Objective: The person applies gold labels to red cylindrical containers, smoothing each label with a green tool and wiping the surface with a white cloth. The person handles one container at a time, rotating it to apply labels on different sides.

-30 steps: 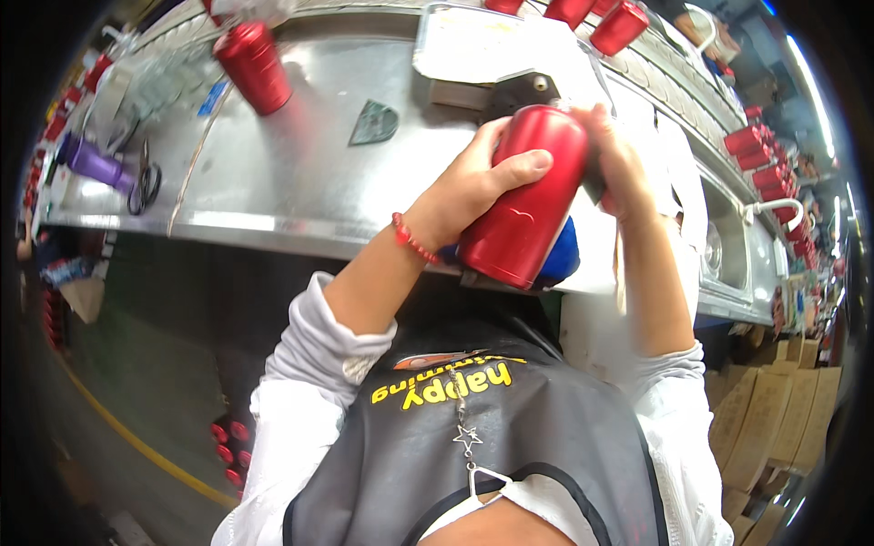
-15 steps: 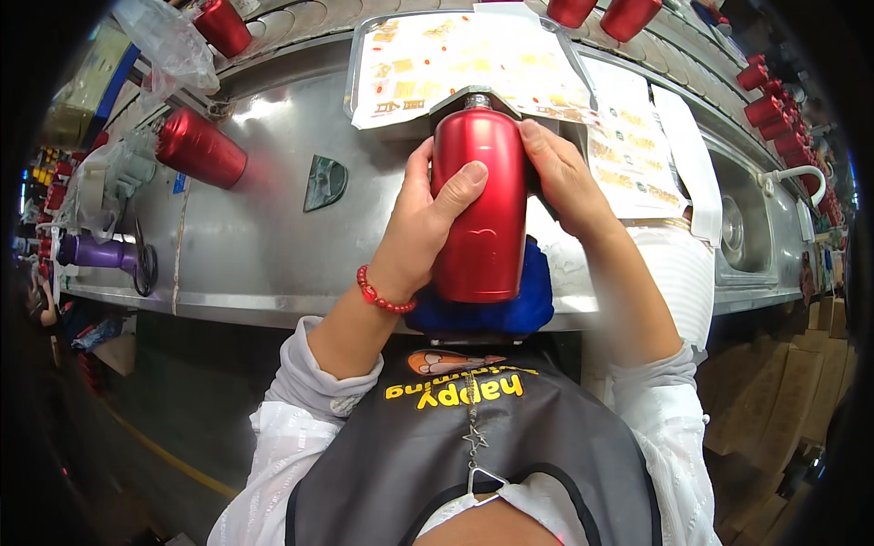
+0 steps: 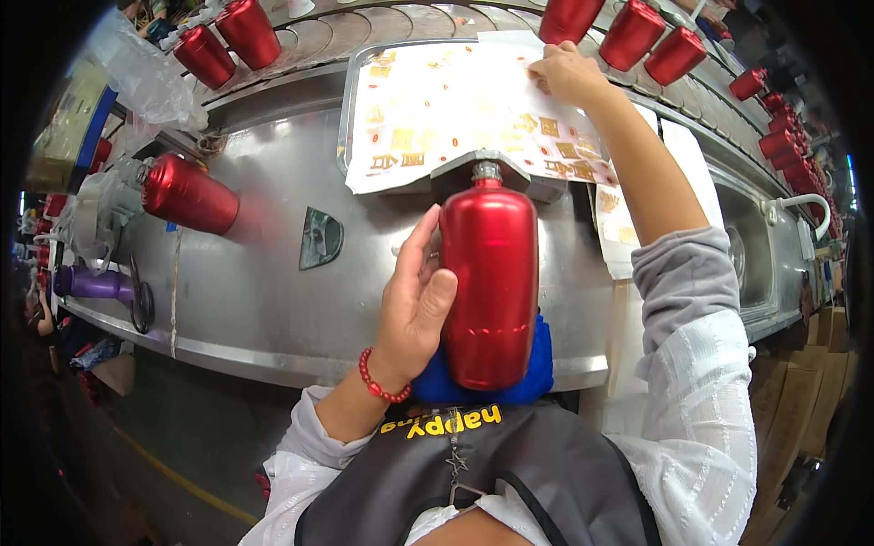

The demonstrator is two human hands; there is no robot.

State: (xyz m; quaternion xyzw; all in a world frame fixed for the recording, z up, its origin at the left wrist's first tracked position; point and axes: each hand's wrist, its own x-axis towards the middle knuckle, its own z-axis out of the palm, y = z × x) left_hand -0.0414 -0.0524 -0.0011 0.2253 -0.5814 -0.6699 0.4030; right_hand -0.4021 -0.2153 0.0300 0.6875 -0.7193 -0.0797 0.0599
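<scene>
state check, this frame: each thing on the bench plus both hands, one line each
Red flask: lying along the bench, neck in a grey holder, base on a blue pad.
Left hand: open, palm against the flask's side.
Right hand: fingertips on the sticker sheet.
Sticker sheet: flat in its tray.
Second flask: lying on its side, untouched.
Purple tool: lying at the bench edge.
</scene>
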